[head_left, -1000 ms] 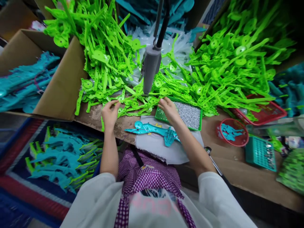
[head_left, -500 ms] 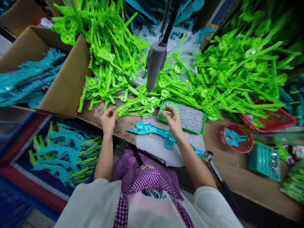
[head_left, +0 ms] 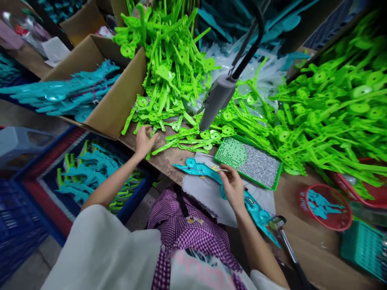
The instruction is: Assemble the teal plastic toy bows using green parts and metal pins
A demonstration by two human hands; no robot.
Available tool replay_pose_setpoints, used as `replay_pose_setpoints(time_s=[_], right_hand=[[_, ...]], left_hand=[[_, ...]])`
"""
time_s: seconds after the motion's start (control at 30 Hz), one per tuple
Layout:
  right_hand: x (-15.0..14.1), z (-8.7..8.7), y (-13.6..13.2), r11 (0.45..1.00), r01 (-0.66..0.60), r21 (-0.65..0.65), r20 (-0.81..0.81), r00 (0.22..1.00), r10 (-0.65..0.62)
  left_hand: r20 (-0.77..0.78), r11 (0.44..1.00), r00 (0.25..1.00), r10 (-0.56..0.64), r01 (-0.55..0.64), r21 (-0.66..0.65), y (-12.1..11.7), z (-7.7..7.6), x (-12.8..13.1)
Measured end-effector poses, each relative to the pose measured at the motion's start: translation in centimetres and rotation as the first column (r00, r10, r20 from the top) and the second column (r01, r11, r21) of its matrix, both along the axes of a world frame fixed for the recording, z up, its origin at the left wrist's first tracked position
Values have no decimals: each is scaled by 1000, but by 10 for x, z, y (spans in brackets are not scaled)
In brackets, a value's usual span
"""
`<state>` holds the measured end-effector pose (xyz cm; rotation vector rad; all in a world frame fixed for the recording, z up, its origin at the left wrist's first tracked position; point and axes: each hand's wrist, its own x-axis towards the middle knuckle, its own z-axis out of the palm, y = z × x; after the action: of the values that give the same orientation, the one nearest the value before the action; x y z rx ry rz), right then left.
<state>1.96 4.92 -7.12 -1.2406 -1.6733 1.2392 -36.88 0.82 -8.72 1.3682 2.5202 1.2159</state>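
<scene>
My left hand [head_left: 144, 140] rests on the wooden bench at the near edge of a heap of bright green plastic parts [head_left: 172, 84], fingers curled onto a green piece [head_left: 150, 150]. My right hand [head_left: 232, 184] lies on a teal plastic part [head_left: 202, 170] that sits on a white cloth [head_left: 208, 194]; its thumb and fingers are pinched together, what they hold is too small to name. A green tray of small silver screws [head_left: 252, 162] lies just beyond that hand. A grey hanging screwdriver [head_left: 216, 101] points down at the green parts.
A cardboard box of teal parts [head_left: 75, 90] stands at the left. A blue crate with teal and green parts [head_left: 90, 173] is below the bench. A second green heap [head_left: 332, 108], a red round basket [head_left: 328, 207] and a teal tray [head_left: 364, 249] lie to the right.
My right hand has come back from the screw tray to the teal part on the cloth. My left hand stays at the green heap's edge. The view has swung to the left.
</scene>
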Motion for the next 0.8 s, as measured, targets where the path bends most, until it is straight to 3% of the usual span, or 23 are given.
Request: replay_pose_setpoints(time_s=[0.1,0.3,0.43,0.6,0.8], right_hand=[[-12,5,-9,993,-96,66,61,994,92],[-30,17,-14,954,-223,199,137,970,199],[-17,16,-18,950,-214,227,172,969,177],[-20,15,-13,931,-239,278,201,962,186],[-34,10,-8,896,-273,351,249,949,192]], left_hand=[[59,996,994,92,-92,-12,18,-4,-22],[120,993,987,111,-115,26,69,0,-33],[173,991,979,108,-120,59,64,-2,-41],[75,988,994,83,-92,127,64,-6,-52],[13,991,997,70,-71,113,63,9,-37]])
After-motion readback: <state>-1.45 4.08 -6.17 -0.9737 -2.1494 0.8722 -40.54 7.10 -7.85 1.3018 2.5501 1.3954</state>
